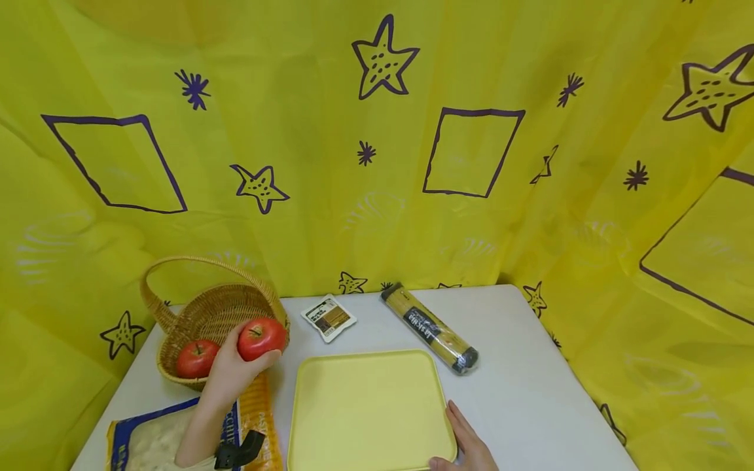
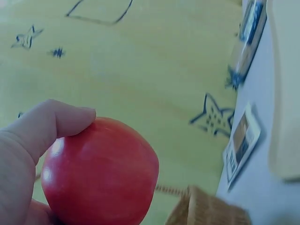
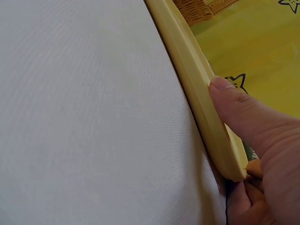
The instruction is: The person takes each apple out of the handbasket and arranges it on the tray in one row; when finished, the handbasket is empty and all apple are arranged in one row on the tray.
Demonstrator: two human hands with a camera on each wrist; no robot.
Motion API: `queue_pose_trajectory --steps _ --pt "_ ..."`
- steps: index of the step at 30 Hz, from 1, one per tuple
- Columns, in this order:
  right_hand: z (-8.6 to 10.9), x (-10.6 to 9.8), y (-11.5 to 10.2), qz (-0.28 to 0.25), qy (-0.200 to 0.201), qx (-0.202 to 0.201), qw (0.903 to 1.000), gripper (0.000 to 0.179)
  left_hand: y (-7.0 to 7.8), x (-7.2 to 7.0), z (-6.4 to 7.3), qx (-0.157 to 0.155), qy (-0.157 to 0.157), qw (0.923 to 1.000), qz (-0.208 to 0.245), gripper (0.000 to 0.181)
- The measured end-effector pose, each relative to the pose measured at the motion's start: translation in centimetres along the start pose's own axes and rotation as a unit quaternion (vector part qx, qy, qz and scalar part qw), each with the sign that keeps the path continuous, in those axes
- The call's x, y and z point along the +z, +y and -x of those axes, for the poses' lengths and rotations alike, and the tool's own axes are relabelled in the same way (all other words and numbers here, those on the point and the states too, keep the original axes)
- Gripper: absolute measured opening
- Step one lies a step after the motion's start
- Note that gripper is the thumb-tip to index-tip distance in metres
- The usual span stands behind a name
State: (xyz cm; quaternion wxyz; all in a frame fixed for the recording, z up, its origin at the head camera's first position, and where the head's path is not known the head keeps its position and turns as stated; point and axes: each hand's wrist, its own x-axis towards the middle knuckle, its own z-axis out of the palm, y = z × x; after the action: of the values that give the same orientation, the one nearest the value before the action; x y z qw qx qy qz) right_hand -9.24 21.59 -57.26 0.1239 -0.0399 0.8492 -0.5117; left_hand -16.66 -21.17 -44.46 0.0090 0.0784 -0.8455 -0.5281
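While the right hand [image 1: 468,448] grips the near right corner of the yellow tray [image 1: 368,412], a broad strip of white tabletop [image 1: 530,405] runs from there to the table's right edge. Left of the tray, a blue-and-orange bag [image 1: 154,439] lies beneath the left forearm [image 1: 200,428], narrowing that side. Beyond it, the left hand [image 1: 232,367] holds a red apple [image 1: 262,339] at the near right of the wicker basket [image 1: 230,304]; a second apple [image 1: 197,358] sits inside, and the handle [image 1: 161,313] arches up behind. Farther back lie a small white packet [image 1: 328,318] and a spaghetti pack [image 1: 427,327], slanting towards the tray's far right corner. A yellow curtain [image 1: 330,131] rises behind the far edge.
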Motion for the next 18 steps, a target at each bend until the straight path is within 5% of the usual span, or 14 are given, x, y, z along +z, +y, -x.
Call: queue_pose_trajectory --steps 18 --pt "0.1 0.0 -0.1 0.036 0.008 -0.006 0.9993 0.098 0.6 9.6 1.4 0.080 -0.068 0.9924 0.064 0.089"
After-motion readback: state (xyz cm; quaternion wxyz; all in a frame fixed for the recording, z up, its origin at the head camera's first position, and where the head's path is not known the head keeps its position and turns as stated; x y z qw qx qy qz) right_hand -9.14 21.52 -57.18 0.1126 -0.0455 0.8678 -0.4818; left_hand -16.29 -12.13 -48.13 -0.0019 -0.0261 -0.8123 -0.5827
